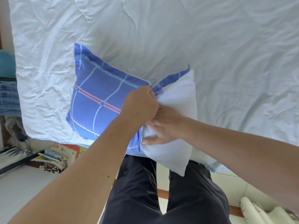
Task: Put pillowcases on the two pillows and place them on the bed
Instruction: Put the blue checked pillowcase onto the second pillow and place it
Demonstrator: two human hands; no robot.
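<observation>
Blue pillowcase (97,101): checked cloth lying at the near edge of the bed (226,54), its mouth facing right, part filled.
White pillow (178,110): about half inside the case; its right half sticks out bare and overhangs the bed edge above the person's legs.
Left hand (140,105): grip clenched on the case's upper hem at the mouth, pulling it open.
Right hand (163,128): fingers straight, grip released, pressing the pillow toward the opening.
Risk, slipping: the overhanging corner could drag the pillow to the floor if the push loosens.
Risk, bunching: stuffing may wad at the mouth, leaving far corners empty.
Second pillow: not visible.
</observation>
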